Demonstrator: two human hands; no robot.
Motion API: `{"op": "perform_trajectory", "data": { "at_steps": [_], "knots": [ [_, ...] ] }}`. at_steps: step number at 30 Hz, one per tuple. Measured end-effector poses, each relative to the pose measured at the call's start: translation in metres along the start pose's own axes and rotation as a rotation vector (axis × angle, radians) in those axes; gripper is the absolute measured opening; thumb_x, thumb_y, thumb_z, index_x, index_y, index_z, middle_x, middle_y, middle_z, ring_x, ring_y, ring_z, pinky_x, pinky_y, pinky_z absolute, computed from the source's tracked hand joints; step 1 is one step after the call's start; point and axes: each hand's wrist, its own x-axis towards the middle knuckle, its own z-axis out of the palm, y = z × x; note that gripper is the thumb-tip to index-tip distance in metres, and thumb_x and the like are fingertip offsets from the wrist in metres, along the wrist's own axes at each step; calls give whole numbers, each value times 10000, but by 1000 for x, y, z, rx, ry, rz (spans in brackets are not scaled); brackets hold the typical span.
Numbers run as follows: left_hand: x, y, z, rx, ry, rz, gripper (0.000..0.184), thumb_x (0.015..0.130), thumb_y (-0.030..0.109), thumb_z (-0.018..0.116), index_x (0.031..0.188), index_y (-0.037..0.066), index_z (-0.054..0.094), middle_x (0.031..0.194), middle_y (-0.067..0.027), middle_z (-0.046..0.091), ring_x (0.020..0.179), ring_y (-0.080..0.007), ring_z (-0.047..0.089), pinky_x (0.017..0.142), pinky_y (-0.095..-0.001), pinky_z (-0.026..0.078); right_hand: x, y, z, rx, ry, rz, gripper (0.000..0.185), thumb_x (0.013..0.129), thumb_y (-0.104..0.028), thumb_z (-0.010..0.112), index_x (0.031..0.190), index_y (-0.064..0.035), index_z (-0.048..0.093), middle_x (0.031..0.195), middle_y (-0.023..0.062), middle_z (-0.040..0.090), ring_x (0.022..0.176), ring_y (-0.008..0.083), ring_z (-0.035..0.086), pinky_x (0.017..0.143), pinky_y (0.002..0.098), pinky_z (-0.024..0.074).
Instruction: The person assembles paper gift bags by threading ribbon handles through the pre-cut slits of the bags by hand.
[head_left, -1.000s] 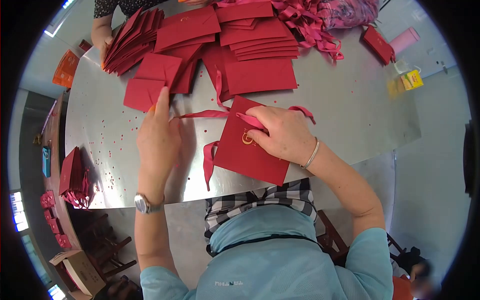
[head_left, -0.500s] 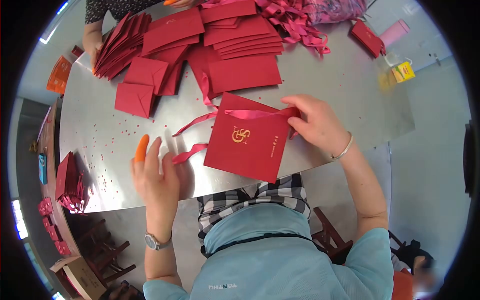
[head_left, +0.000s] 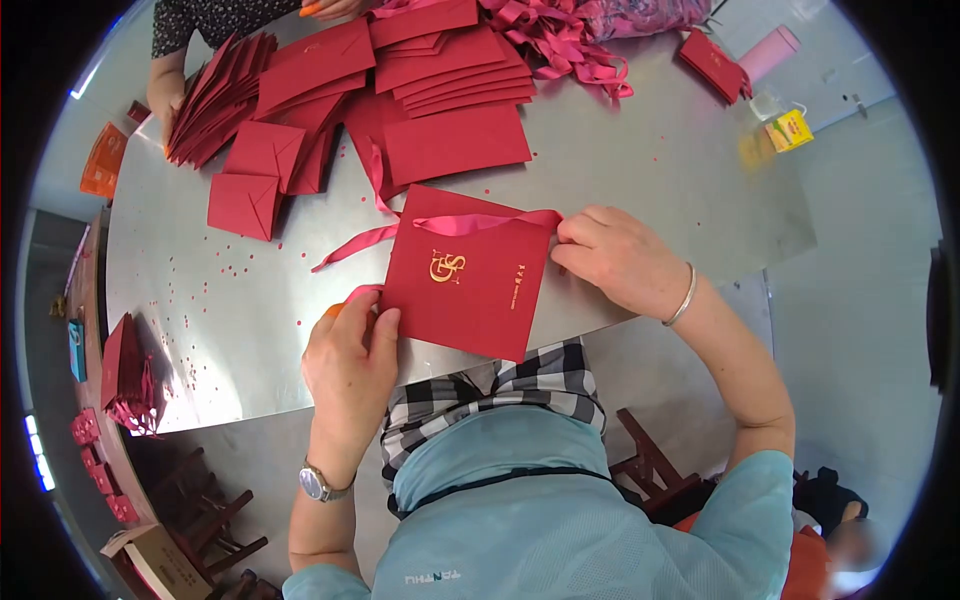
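A red paper gift bag (head_left: 465,285) with gold lettering lies flat on the metal table in front of me. Pink ribbon (head_left: 470,224) runs across its upper face, and a loose ribbon tail (head_left: 350,247) stretches left from it. At the bag's right edge, my right hand (head_left: 620,258) pinches the ribbon's end between thumb and fingers. My left hand (head_left: 350,360), with an orange finger cover partly visible, is at the lower left edge, its curled fingers on another ribbon tail (head_left: 366,291). The exact grip under those fingers is partly hidden.
Stacked red bags and envelopes (head_left: 455,150) fill the table's far side, beside a heap of pink ribbons (head_left: 560,50). A co-worker's hand (head_left: 172,115) touches the far-left stack. A pink cup (head_left: 770,52) and a yellow packet (head_left: 790,131) stand far right.
My left hand has moved up and right to the bag's left edge and closed on the ribbon tail there. My right hand still pinches the ribbon. The whole view has shifted slightly.
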Motion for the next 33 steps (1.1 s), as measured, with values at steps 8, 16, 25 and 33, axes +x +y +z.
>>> {"op": "perform_trajectory", "data": {
  "at_steps": [8,16,25,33],
  "knots": [
    [9,3,1,-31,-25,-60,165,800,158,722,905,33,701,830,-105,655,713,-237,642,653,-347,508,1,-9,-6,432,454,226,142,797,27,656,907,-49,608,1116,98,611,1074,243,579,900,334,478],
    [34,6,-5,-259,-97,-198,142,766,108,711,847,-1,670,823,-117,654,699,-222,629,676,-336,500,30,-13,-11,1520,865,314,165,892,23,612,1037,-25,551,1151,172,632,1045,222,619,949,347,464],
    [60,-1,4,-396,-149,-163,107,789,73,678,829,-20,643,808,-116,642,695,-193,623,662,-321,493,50,-15,-16,1500,1008,214,187,884,68,605,1023,-38,538,1034,133,631,855,156,608,795,279,491],
    [73,-18,14,-705,-314,-216,122,790,50,683,873,-32,649,753,-75,636,677,-137,578,635,-281,474,79,-70,35,1142,435,585,176,841,-15,710,987,-14,613,904,27,641,833,87,618,726,235,500]
  ]
}}
